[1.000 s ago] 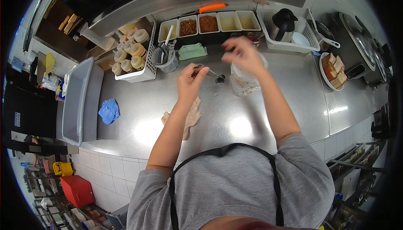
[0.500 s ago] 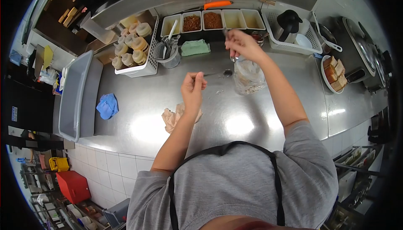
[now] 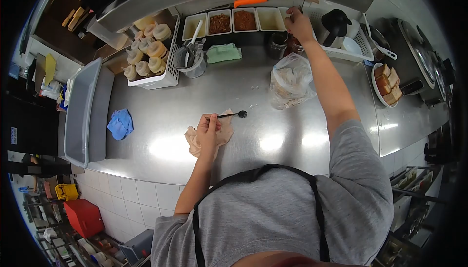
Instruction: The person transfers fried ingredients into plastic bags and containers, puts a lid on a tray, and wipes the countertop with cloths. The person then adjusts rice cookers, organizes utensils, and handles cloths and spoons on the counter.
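My left hand (image 3: pixel 209 123) is closed around the handle of a small black spoon (image 3: pixel 242 114), its bowl pointing right. Beneath that hand a crumpled beige cloth (image 3: pixel 225 131) lies on the steel counter. My right hand (image 3: pixel 298 25) reaches to the back, over the right end of the row of white tubs (image 3: pixel 269 19). Its fingers are pinched together; what they hold is too small to make out. Just below it stand a dark glass jar (image 3: pixel 277 47) and a reddish jar (image 3: pixel 295 46), partly hidden by the hand. A clear plastic bag (image 3: pixel 291 83) with contents sits nearer me.
At the back left are a basket of squeeze bottles (image 3: pixel 168 74) and a clear utensil container (image 3: pixel 196 67). A green cloth (image 3: pixel 224 53) and a blue cloth (image 3: pixel 120 124) lie on the counter. Right are a white basket (image 3: pixel 363 47) and a bread bowl (image 3: pixel 380 89); left, a grey bin (image 3: pixel 73 116).
My left hand has moved down and left toward me with the black spoon, over the beige cloth. My right hand has moved up and right, away from the bag, toward the tubs' right end.
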A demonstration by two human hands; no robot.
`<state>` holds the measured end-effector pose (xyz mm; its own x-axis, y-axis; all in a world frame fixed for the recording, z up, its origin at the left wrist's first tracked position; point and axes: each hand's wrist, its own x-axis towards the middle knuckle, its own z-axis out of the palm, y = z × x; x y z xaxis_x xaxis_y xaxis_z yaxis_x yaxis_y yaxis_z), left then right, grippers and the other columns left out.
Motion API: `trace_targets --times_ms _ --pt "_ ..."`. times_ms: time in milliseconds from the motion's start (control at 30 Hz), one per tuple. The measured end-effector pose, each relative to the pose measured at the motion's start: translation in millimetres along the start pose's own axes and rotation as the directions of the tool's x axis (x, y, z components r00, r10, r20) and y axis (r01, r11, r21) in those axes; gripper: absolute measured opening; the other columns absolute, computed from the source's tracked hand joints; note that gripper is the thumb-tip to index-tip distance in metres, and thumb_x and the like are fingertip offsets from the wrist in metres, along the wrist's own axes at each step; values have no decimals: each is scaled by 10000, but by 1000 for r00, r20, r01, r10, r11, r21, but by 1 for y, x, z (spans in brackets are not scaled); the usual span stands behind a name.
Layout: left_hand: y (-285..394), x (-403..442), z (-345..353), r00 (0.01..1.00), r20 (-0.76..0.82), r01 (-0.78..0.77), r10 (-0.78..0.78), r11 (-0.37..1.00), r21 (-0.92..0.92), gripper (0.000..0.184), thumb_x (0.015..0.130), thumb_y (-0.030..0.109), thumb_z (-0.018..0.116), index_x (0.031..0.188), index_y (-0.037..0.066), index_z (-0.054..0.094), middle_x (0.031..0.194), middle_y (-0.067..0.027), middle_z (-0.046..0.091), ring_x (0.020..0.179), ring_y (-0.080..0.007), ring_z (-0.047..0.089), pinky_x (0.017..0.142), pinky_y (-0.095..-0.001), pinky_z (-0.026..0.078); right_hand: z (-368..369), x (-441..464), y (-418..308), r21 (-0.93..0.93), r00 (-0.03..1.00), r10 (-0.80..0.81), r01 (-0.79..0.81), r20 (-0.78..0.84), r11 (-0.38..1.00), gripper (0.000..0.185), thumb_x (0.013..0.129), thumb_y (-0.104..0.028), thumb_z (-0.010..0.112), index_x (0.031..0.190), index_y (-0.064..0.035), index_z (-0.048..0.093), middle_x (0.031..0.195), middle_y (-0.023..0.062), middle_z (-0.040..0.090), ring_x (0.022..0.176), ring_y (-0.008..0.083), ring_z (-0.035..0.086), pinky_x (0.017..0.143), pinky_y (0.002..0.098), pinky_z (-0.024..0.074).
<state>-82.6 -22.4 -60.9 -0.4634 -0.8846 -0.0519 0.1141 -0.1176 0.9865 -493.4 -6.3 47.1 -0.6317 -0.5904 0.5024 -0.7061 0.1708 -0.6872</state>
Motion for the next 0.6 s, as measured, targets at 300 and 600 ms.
trace_targets --times_ms 300,600 --pt "-7 2 -3 1000 28 -2 1 1000 4 175 908 201 545 839 40 554 646 11 528 578 -38 453 547 -175 373 9 12 -18 169 859 -11 -89 512 982 101 846 -132 515 900 -47 518 649 73 577 529 137 579 526 289 474" --pt "-8 4 -1 999 38 8 -8 1000 14 172 908 198 546 826 48 547 648 17 527 577 -35 447 546 -176 370 7 8 -7 190 768 -47 -98 639 977 89 848 -129 532 870 -44 524 769 29 607 646 89 597 572 223 472"
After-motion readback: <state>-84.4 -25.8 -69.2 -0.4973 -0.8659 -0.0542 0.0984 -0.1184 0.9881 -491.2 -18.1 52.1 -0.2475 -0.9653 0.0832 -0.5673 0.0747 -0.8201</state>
